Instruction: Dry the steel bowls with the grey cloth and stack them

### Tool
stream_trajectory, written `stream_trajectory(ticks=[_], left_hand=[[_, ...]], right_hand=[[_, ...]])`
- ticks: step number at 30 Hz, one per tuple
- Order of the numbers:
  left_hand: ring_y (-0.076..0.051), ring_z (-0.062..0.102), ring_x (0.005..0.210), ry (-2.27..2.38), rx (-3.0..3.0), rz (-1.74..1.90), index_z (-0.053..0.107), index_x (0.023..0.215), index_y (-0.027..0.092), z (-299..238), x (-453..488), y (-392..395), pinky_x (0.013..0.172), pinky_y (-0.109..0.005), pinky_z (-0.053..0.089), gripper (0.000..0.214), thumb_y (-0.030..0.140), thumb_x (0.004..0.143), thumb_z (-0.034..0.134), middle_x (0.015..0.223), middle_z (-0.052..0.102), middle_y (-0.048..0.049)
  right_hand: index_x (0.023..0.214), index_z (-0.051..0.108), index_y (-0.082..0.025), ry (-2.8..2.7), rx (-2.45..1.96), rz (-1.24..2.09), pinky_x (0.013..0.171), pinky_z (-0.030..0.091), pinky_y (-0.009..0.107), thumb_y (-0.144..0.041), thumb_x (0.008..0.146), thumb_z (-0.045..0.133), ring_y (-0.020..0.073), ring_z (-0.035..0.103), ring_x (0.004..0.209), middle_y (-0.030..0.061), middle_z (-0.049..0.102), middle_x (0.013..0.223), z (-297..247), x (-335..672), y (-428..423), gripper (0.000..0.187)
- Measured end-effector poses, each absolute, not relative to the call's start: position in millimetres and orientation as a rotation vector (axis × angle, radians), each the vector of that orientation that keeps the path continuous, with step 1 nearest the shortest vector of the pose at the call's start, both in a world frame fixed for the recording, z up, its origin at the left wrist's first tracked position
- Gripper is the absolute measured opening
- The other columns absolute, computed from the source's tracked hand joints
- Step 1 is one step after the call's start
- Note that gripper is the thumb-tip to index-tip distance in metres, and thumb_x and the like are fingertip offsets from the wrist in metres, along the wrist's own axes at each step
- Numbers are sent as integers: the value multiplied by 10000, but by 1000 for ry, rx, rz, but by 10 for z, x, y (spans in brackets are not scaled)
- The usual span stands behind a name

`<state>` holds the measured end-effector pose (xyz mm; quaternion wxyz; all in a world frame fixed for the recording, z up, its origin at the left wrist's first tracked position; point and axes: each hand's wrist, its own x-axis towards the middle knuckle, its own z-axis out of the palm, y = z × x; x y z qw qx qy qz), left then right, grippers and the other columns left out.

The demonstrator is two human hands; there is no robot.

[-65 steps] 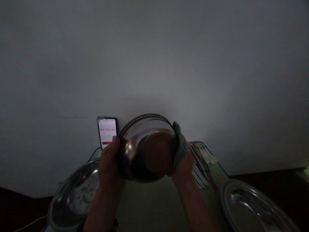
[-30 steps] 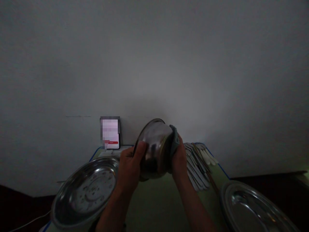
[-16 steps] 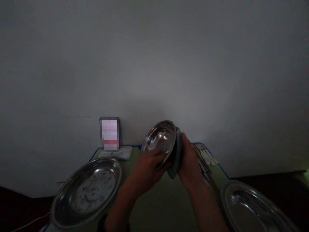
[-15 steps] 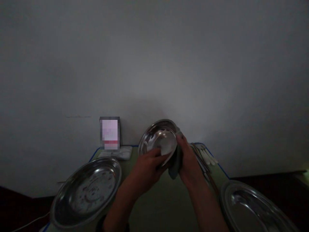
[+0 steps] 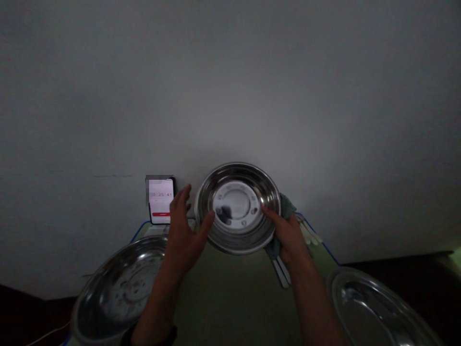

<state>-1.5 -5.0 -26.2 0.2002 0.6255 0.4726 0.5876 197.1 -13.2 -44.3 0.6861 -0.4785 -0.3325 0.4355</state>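
Bowl point(image 5: 236, 204) between hands point(image 5: 184, 238); cloth point(image 5: 287, 207) in right hand point(image 5: 292, 236).

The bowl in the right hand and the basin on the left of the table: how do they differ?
The bowl is held up in the right hand, while the basin rests on the table. The bowl looks smaller than the basin. The bowl's inside is almost fully exposed; the basin is partly hidden by the left forearm. Both are shiny metal with markings on the inner bottom.

Right fingers point(image 5: 274, 217) grip a metal bowl point(image 5: 236, 204) and cloth point(image 5: 287, 206); left fingers point(image 5: 182, 202) spread alongside.
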Motion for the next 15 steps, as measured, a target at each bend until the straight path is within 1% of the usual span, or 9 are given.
stream_trajectory(ticks=[1, 3, 5, 6, 7, 9, 11, 13, 15], left_hand=[[-314, 525, 1240, 1252, 1484, 1578, 571, 1277, 185, -256, 1, -43, 1026, -473, 440, 572, 344, 741, 690, 1307, 587, -135], [-315, 664, 1036, 1095, 1017, 1387, 687, 1044, 144, -232, 47, -42, 870, -434, 553, 355, 310, 732, 657, 1008, 733, -123], [-300, 715, 882, 1021, 712, 1315, 703, 809, 128, -194, 84, -42, 756, -392, 593, 168, 250, 722, 626, 767, 746, -110], [-287, 723, 849, 1021, 628, 1329, 694, 768, 128, -173, 93, -39, 739, -376, 598, 134, 227, 726, 615, 725, 742, -104], [-275, 727, 840, 1037, 580, 1362, 691, 775, 127, -153, 95, -33, 743, -366, 598, 127, 216, 740, 608, 727, 744, -99], [-259, 724, 895, 1092, 561, 1439, 694, 900, 128, -129, 84, -14, 797, -361, 589, 181, 224, 772, 608, 841, 762, -94], [-246, 672, 1067, 1119, 674, 1480, 642, 1145, 176, -136, 72, 1, 930, -368, 535, 345, 271, 813, 623, 1100, 734, -82], [-230, 523, 1282, 1122, 882, 1472, 487, 1363, 285, -176, 79, 2, 1083, -388, 401, 526, 382, 861, 608, 1385, 579, -45], [-235, 337, 1413, 1104, 1084, 1398, 337, 1460, 360, -232, 116, -21, 1160, -426, 263, 630, 515, 885, 540, 1539, 392, -15]], right_hand=[[977, 712, -192, -818, -1105, 937, 793, 556, 356, -417, 674, 742, 235, 709, 874, 42, 762, 873, -443, 1978, -143, 379], [967, 721, -179, -965, -1217, 845, 804, 545, 352, -529, 725, 684, 247, 699, 907, 55, 762, 859, -456, 1989, -151, 428], [930, 729, -149, -1029, -1340, 769, 781, 543, 352, -630, 747, 611, 266, 694, 901, 73, 757, 812, -476, 2013, -136, 528], [922, 730, -133, -1003, -1384, 746, 761, 546, 352, -666, 749, 582, 272, 694, 891, 82, 754, 797, -483, 2033, -122, 579], [940, 726, -120, -944, -1404, 733, 745, 549, 351, -687, 748, 564, 275, 695, 888, 91, 753, 806, -484, 2057, -108, 620], [1048, 697, -105, -730, -1381, 700, 738, 559, 347, -694, 750, 551, 269, 696, 922, 113, 750, 917, -461, 2108, -92, 676], [1202, 624, -112, -507, -1303, 623, 790, 561, 357, -679, 773, 531, 262, 677, 1023, 136, 708, 1112, -409, 2132, -107, 717], [1319, 539, -136, -425, -1240, 534, 893, 535, 397, -684, 810, 472, 267, 623, 1147, 150, 626, 1276, -357, 2096, -157, 751], [1384, 479, -146, -614, -1227, 490, 1011, 460, 452, -697, 855, 373, 282, 538, 1262, 167, 559, 1364, -338, 1983, -219, 771]])
